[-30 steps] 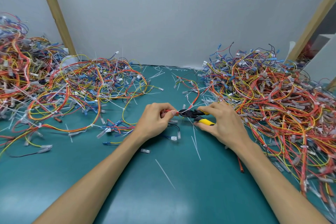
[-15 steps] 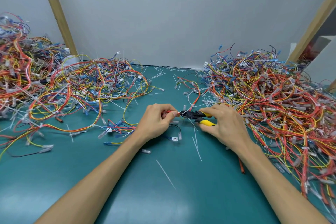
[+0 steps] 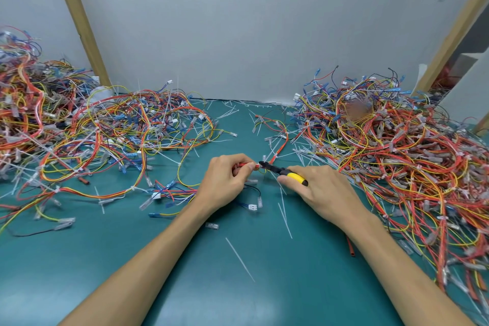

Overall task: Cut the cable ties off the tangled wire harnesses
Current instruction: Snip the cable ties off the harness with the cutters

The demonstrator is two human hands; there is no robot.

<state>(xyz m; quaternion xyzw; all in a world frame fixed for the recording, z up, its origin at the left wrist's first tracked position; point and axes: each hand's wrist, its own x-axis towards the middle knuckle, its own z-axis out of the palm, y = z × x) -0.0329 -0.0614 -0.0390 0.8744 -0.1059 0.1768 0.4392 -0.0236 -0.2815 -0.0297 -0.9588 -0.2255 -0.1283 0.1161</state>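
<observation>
My left hand [image 3: 227, 180] pinches a thin bundle of red and orange wires [image 3: 244, 166] over the middle of the green table. My right hand [image 3: 322, 190] grips yellow-handled cutters [image 3: 287, 173], whose black jaws [image 3: 263, 165] sit at the bundle just past my left fingertips. The orange wire of this harness [image 3: 281, 145] runs back toward the right heap. Whether a cable tie lies between the jaws is too small to tell.
A big heap of tangled harnesses [image 3: 402, 156] fills the right side; another heap [image 3: 87, 132] covers the left. Cut white ties [image 3: 239, 259] and loose connectors [image 3: 211, 225] litter the green tabletop [image 3: 238, 296]. A grey wall and wooden posts [image 3: 79, 21] stand behind.
The cutters have tilted, so more of the yellow handle shows outside my right hand. Both hands have stayed in nearly the same spot.
</observation>
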